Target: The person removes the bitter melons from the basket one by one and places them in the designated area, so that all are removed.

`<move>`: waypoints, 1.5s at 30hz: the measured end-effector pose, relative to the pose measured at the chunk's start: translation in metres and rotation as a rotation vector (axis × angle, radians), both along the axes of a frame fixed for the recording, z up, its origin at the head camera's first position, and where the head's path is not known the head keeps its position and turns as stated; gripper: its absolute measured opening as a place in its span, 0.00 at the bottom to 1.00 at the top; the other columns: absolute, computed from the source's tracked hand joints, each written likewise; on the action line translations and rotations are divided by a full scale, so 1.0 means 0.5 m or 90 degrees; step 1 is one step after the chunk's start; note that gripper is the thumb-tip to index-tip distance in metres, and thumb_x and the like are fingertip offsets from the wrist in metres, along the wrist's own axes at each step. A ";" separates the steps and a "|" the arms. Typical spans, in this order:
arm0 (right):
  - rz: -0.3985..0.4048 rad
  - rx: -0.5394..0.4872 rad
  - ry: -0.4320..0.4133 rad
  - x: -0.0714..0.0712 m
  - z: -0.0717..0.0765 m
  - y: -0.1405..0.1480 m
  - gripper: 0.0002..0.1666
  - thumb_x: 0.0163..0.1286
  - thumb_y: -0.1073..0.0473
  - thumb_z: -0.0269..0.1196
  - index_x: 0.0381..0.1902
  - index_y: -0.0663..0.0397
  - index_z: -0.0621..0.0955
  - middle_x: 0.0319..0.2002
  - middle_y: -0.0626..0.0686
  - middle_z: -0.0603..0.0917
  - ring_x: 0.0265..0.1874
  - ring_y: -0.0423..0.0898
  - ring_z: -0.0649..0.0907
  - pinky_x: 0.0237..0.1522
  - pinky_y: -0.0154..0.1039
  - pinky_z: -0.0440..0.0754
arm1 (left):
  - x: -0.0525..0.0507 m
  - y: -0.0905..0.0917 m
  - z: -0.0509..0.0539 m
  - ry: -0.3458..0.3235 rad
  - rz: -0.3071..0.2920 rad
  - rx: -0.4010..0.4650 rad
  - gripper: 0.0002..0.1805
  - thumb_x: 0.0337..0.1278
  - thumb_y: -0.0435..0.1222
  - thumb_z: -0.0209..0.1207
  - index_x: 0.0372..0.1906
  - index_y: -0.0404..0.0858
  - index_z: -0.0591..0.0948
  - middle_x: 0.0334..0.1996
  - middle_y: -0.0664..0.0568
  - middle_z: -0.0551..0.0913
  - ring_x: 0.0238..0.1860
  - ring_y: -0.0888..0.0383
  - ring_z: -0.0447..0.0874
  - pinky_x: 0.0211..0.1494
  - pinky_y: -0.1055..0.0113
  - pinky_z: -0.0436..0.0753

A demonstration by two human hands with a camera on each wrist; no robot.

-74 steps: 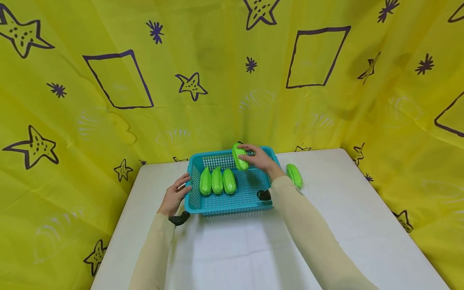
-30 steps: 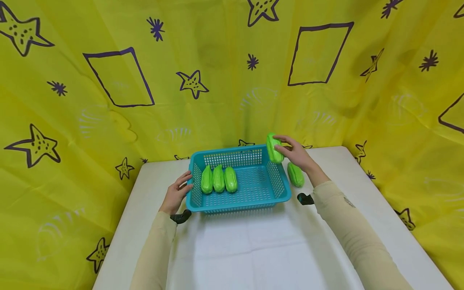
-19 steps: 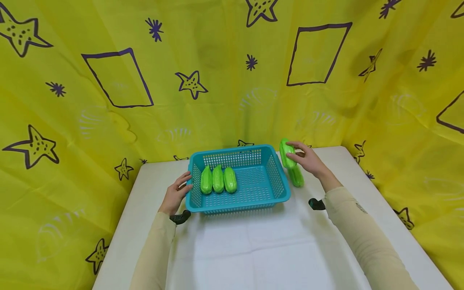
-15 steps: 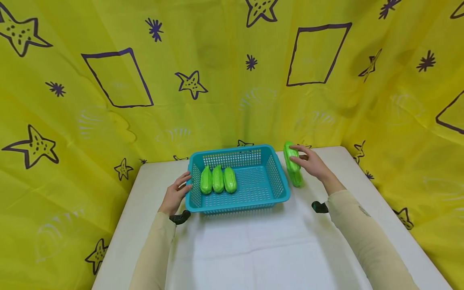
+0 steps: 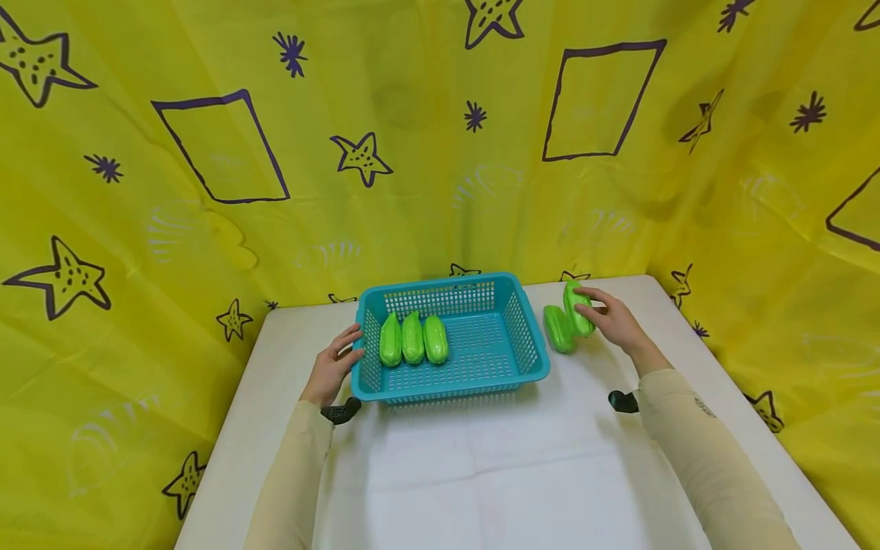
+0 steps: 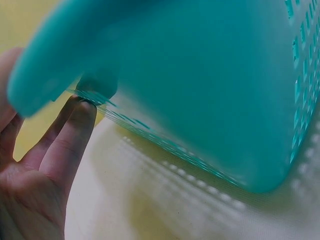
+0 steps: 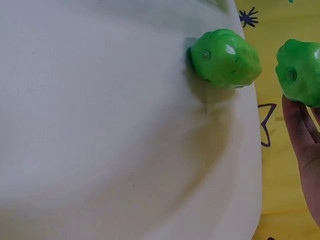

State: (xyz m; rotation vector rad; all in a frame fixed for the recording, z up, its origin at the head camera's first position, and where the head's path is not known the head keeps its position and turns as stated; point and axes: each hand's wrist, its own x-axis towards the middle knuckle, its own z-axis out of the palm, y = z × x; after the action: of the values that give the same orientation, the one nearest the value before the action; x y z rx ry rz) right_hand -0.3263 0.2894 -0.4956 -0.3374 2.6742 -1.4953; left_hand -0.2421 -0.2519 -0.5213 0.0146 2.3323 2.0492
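- Right grip [image 5: 617,323] — we pinch a green vegetable [image 5: 574,300] beside a second vegetable [image 5: 558,330] on the bench [image 5: 447,473]
- Left grip [image 5: 328,373] — spread against the teal basket [image 5: 477,344]; we count three vegetables [image 5: 412,341] inside

Glossy green gourd [image 5: 580,309]: in right hand [image 5: 619,322] | second gourd [image 5: 558,330]: lying just beside it | teal basket [image 5: 481,344], three gourds [image 5: 413,340] inside: against left hand [image 5: 333,368]

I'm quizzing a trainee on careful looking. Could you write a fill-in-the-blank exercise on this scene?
The basket contains ____ vegetables.
Counting the held vegetable, ____ are outside the basket.
The grip touching the basket is the person's ____ one.
The curtain behind the table is mainly ____.
Missing words: three; two; left; yellow.
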 end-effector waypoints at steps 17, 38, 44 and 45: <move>-0.010 0.029 -0.030 0.001 -0.017 0.014 0.37 0.74 0.46 0.58 0.73 0.57 0.64 0.72 0.68 0.59 0.61 0.70 0.71 0.57 0.60 0.75 | 0.017 0.014 0.044 -0.015 -0.011 0.044 0.26 0.69 0.30 0.55 0.69 0.29 0.67 0.76 0.49 0.56 0.74 0.38 0.50 0.71 0.45 0.63; 0.023 0.081 -0.102 0.000 -0.042 0.025 0.36 0.74 0.51 0.58 0.73 0.59 0.62 0.73 0.69 0.54 0.63 0.72 0.65 0.63 0.64 0.67 | 0.000 -0.003 0.001 -0.010 0.000 0.003 0.28 0.68 0.39 0.58 0.69 0.36 0.69 0.74 0.59 0.60 0.74 0.44 0.54 0.70 0.50 0.66; 0.024 0.102 -0.112 0.001 -0.050 0.028 0.36 0.75 0.51 0.57 0.74 0.60 0.61 0.73 0.71 0.53 0.64 0.75 0.64 0.64 0.66 0.65 | -0.001 0.000 0.002 -0.016 0.010 0.001 0.27 0.68 0.38 0.58 0.69 0.37 0.70 0.74 0.59 0.60 0.74 0.43 0.55 0.70 0.49 0.66; 0.023 0.104 -0.116 0.001 -0.053 0.029 0.37 0.75 0.50 0.58 0.74 0.60 0.61 0.73 0.71 0.53 0.64 0.75 0.63 0.64 0.66 0.65 | -0.001 0.000 0.002 -0.016 0.009 0.002 0.27 0.68 0.38 0.58 0.69 0.37 0.70 0.74 0.58 0.60 0.74 0.43 0.54 0.70 0.49 0.66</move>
State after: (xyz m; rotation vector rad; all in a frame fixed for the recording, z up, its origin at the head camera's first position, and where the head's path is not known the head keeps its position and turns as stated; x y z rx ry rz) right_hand -0.3257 0.3042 -0.5219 -0.2263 2.6073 -1.2239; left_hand -0.2424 -0.2521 -0.5205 -0.0271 2.3212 2.0462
